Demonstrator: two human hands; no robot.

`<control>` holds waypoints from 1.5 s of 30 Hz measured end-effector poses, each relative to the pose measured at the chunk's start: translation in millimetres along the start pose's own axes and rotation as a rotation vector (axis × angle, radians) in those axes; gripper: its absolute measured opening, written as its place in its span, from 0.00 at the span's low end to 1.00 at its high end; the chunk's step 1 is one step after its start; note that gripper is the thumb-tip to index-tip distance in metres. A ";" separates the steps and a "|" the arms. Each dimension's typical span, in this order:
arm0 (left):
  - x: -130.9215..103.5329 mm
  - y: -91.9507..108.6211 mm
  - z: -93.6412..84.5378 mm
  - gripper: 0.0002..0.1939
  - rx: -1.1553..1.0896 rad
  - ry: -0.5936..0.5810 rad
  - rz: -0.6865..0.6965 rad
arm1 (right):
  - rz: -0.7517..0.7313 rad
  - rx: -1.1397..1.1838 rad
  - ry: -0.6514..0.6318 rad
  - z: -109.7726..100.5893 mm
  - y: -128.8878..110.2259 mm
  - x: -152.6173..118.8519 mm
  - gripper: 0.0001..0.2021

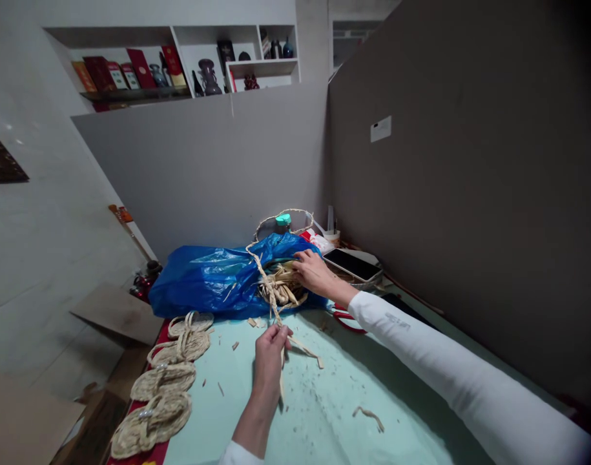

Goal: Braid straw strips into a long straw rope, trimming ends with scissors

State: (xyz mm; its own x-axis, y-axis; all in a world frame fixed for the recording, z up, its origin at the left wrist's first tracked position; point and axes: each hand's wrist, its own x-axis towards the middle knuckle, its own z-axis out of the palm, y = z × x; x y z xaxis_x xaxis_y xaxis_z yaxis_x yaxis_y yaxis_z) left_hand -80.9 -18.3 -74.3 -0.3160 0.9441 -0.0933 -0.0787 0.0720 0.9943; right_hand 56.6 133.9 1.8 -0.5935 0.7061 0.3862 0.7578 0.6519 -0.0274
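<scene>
A twisted straw cord (267, 284) runs from a loop behind the blue plastic bag (203, 278) down to my left hand (272, 345), which is closed on its lower end. Loose strands stick out below and to the right of those fingers. My right hand (314, 271) is at the bag's opening, against the bundle of dry straw (283, 287) inside it. Its fingers are bent at the straw's upper edge, and whatever they pinch is too small to make out.
Small woven straw sandals (152, 423) line the table's left edge. Red-handled scissors (348, 320) lie under my right forearm. A phone (352, 265) rests on a basket at the back right. Straw scraps dot the pale green tabletop (334, 413). Grey panels (227, 168) stand behind.
</scene>
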 end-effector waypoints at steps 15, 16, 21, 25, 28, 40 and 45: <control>0.4 -1.1 0.2 0.20 0.036 -0.005 0.042 | 0.000 0.020 -0.083 42.3 -21.8 6.8 0.12; 0.7 -1.1 0.1 0.20 0.041 -0.007 0.042 | -0.007 0.033 -0.076 44.3 -22.7 11.0 0.12; 2.6 -2.6 -0.4 0.19 0.068 -0.001 0.047 | 0.088 0.106 0.019 50.2 -17.8 35.2 0.14; 0.7 -2.2 -0.1 0.19 0.048 -0.005 0.037 | 0.224 0.186 0.090 48.2 5.8 53.9 0.16; -1.6 0.4 0.4 0.20 0.048 -0.005 0.036 | 0.259 0.230 0.115 46.7 24.4 65.2 0.16; 3.5 -4.7 -0.3 0.19 0.070 -0.006 0.038 | 0.270 -0.028 0.062 50.1 45.4 49.5 0.11; 1.2 -2.7 0.3 0.18 0.079 -0.003 0.058 | 0.145 -0.113 -0.003 51.3 37.5 32.0 0.18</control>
State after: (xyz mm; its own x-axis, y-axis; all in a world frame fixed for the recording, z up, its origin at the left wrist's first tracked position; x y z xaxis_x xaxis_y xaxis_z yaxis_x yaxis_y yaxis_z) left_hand -80.8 -17.3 -77.1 -0.3152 0.9484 -0.0355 0.0149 0.0424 0.9990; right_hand 52.1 195.2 -34.2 -0.4769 0.7912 0.3829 0.8607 0.5086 0.0210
